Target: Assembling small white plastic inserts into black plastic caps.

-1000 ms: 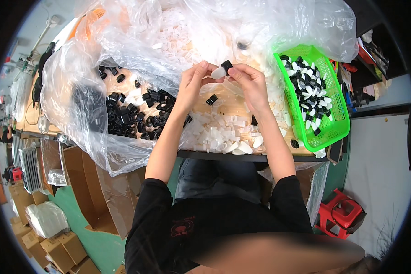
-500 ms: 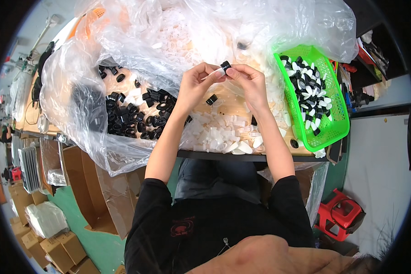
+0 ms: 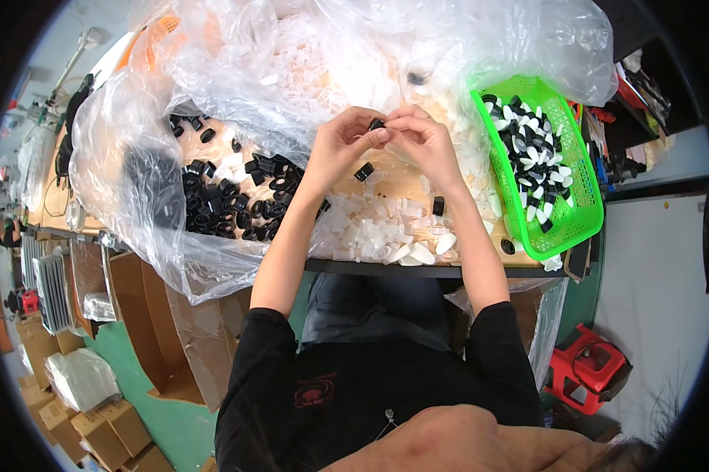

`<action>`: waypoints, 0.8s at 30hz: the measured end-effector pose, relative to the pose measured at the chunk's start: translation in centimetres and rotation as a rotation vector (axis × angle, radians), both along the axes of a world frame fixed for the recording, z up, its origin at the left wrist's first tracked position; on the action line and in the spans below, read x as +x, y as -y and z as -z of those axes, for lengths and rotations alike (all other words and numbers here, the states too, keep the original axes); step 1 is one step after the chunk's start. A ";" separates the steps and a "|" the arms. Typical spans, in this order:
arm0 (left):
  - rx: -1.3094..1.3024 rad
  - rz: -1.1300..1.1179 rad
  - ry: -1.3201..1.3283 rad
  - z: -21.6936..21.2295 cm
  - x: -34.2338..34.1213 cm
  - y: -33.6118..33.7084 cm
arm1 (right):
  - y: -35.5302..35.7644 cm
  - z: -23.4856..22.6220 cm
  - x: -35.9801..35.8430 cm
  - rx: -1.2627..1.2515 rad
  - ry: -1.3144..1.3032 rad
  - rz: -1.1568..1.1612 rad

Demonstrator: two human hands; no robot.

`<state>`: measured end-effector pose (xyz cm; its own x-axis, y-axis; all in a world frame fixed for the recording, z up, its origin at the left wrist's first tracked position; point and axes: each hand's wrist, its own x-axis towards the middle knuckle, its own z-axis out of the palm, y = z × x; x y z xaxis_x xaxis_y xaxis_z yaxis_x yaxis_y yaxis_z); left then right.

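— The black piece (image 3: 376, 124) has shifted left since half a second ago.
— What's nearest?
— Loose white pieces (image 3: 421, 252) along the table edge (image 3: 386, 270). Beyond, the left hand (image 3: 340, 145) pinches the black piece; the right hand's (image 3: 427, 147) fingertips bunch beside it, their grip hidden. Farther, clear plastic (image 3: 528, 39).

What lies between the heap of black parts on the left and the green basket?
In the head view, mostly whitish plastic pieces with a few loose black ones; the person's forearms extend above them.
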<state>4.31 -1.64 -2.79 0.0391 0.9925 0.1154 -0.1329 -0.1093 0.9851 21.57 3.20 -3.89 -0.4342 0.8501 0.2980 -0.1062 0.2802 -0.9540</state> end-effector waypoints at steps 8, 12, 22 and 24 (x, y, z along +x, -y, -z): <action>0.301 -0.274 -0.195 0.6 -0.7 -0.5 | 1.3 -2.2 -0.1 0.126 0.328 -0.111; 0.388 -0.277 -0.314 0.2 -1.1 -0.2 | 2.0 -1.9 -0.2 0.209 0.339 -0.128; 0.389 -0.249 -0.095 -0.9 -1.4 0.1 | 2.3 1.3 -0.3 0.474 0.770 -0.469; 0.380 -0.256 -0.085 -0.9 -1.4 0.0 | 2.3 1.6 -1.0 0.477 0.806 -0.487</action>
<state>2.91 -1.68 -1.85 -0.1761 0.8597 0.4794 0.0252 -0.4830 0.8753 20.52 0.86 -5.50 -0.9154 0.4015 0.0270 0.3082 0.7427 -0.5945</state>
